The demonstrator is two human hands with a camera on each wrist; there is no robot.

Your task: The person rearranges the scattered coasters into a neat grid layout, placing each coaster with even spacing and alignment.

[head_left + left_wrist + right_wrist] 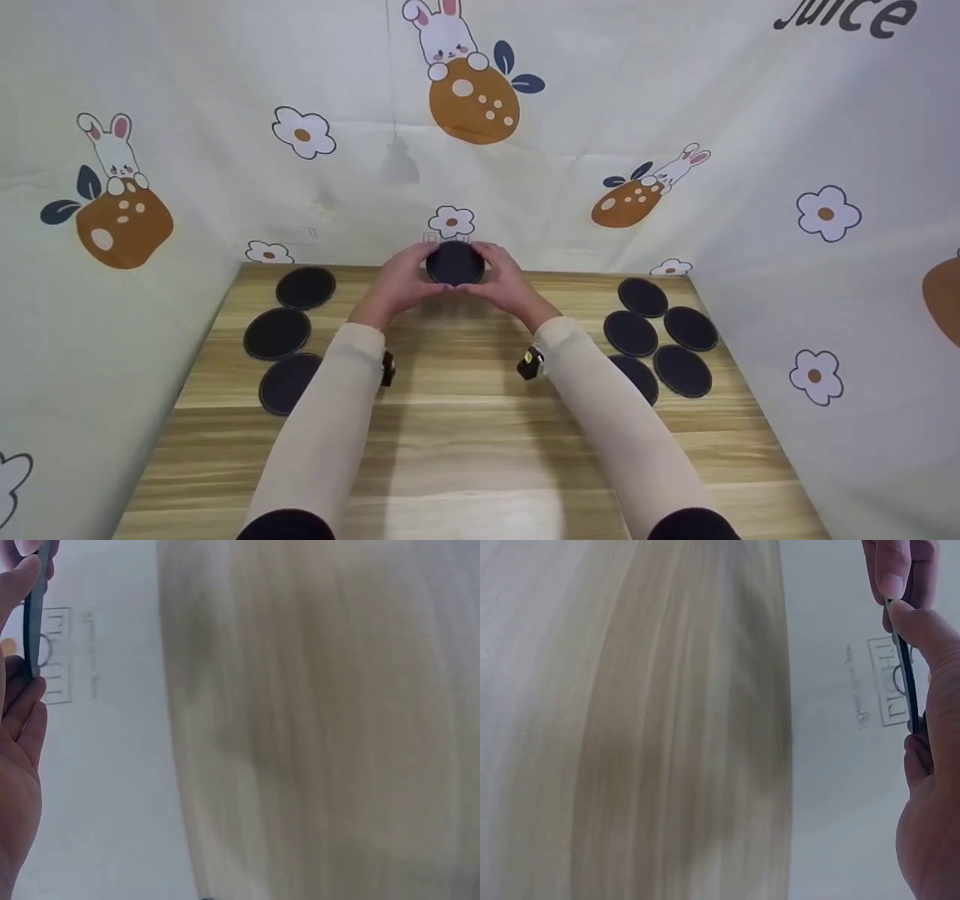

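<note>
Grip: left hand (406,279) and right hand (505,281) both pinch one black disc (455,263), thumbs on the near rim, fingers round the left and right sides. Disc sits centrally between the palms, at the far middle, seemingly raised off the wooden surface (465,435), patterned cloth (337,202) behind.

Handling, judged by eye: light, thin (edge-on in both wrist views, a mere strip), fairly stiff with perhaps slight flex; unlikely to be fragile. Face may be smooth, so the rim at opposite sides seems the best hold.

Similar pieces lie flat: left discs (277,334), three, the nearest partly under a sleeve (330,405); right discs (682,370), five showing. Those would need a fingertip under the rim.
</note>
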